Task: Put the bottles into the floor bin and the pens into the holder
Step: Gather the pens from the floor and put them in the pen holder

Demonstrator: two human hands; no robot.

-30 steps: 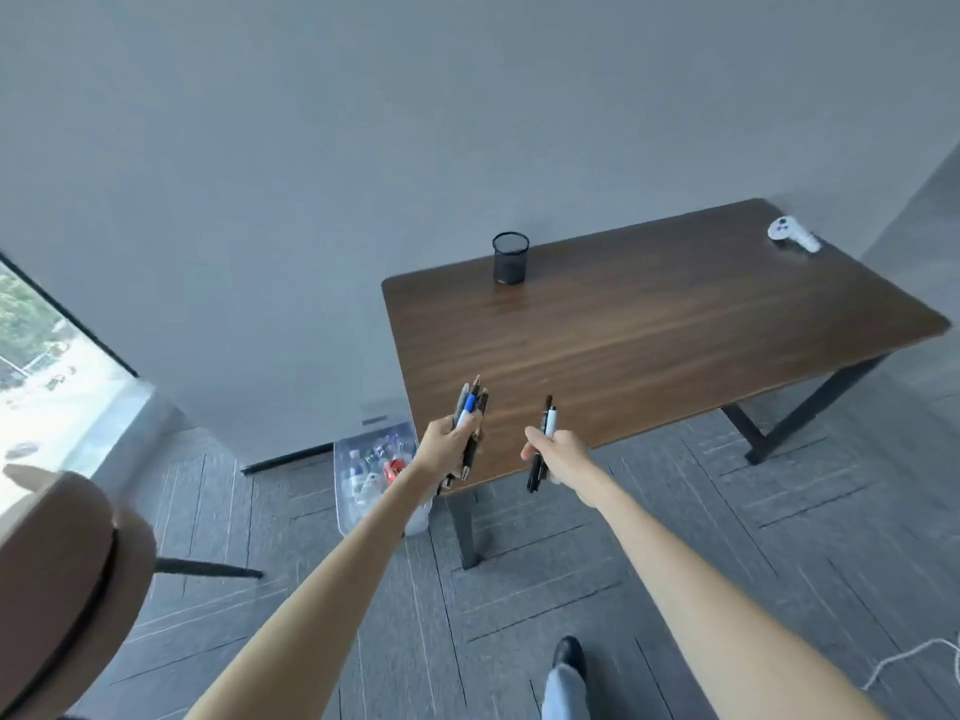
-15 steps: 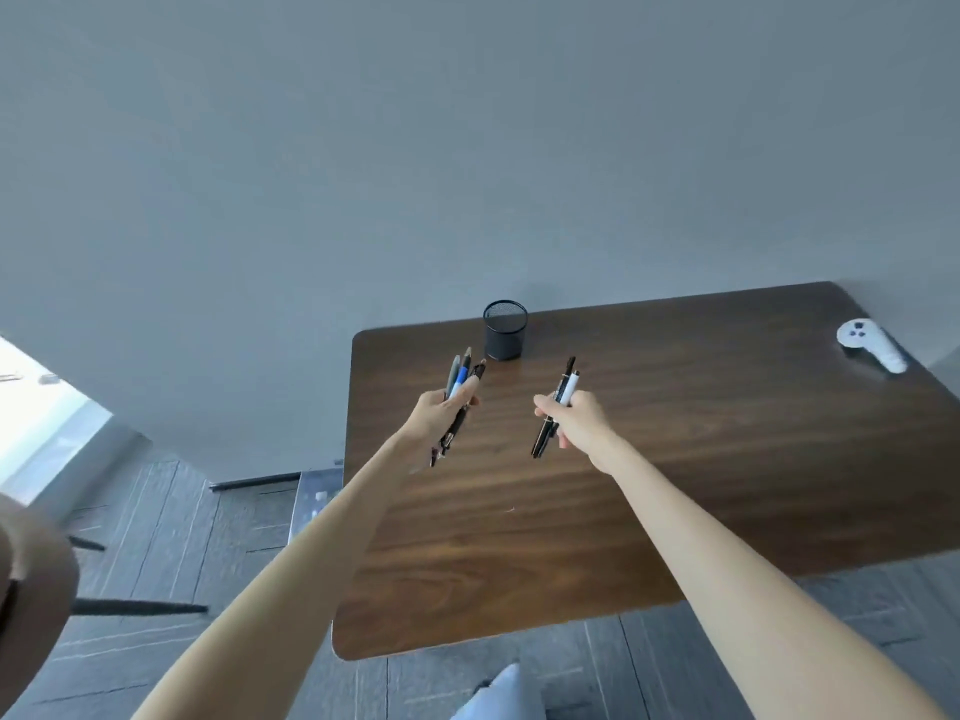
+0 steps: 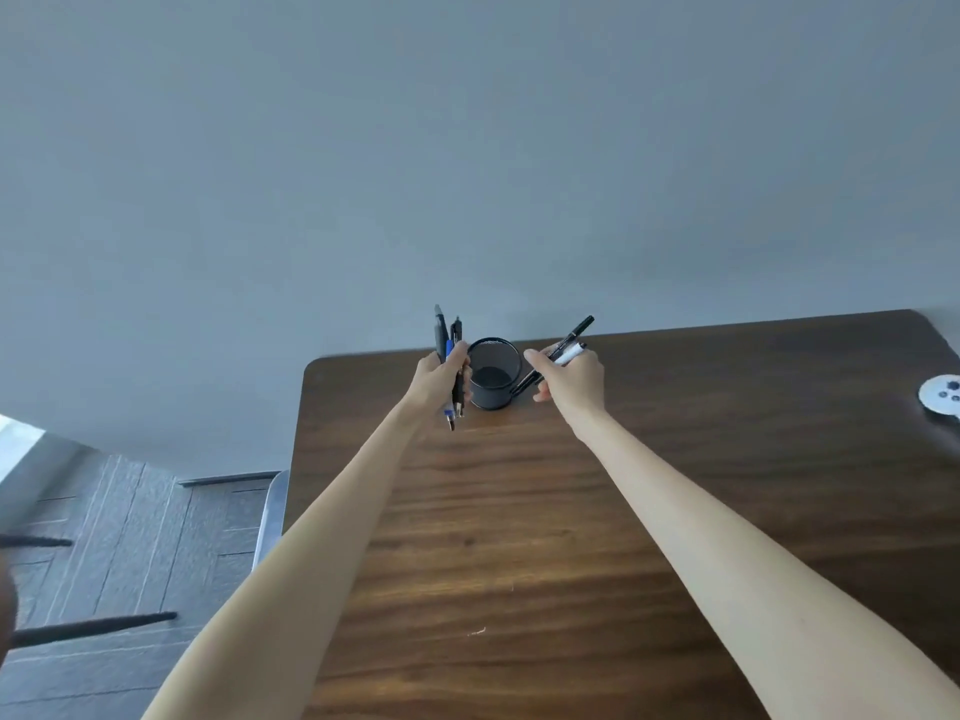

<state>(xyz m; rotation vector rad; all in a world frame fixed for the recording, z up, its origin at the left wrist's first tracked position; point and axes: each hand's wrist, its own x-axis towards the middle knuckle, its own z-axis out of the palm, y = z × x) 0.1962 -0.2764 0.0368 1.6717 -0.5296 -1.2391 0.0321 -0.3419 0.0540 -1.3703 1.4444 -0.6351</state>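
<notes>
A black mesh pen holder [image 3: 493, 376] stands near the far left corner of the brown wooden table [image 3: 597, 537]; I see nothing inside it. My left hand [image 3: 439, 379] is just left of the holder, closed around a bunch of pens [image 3: 448, 337] held nearly upright. My right hand [image 3: 569, 376] is just right of the holder and grips two pens [image 3: 569, 345], one black and one white, tilted with their lower ends beside the holder's rim. No bottles show in this view.
A clear floor bin's edge [image 3: 270, 511] peeks out left of the table. A white controller [image 3: 940, 394] lies at the table's right edge. Dark chair legs [image 3: 93, 628] cross the grey floor at lower left. A grey wall rises behind the table.
I have moved closer to the table, and both hands carried their pens forward, from the table's near edge to either side of the holder.
</notes>
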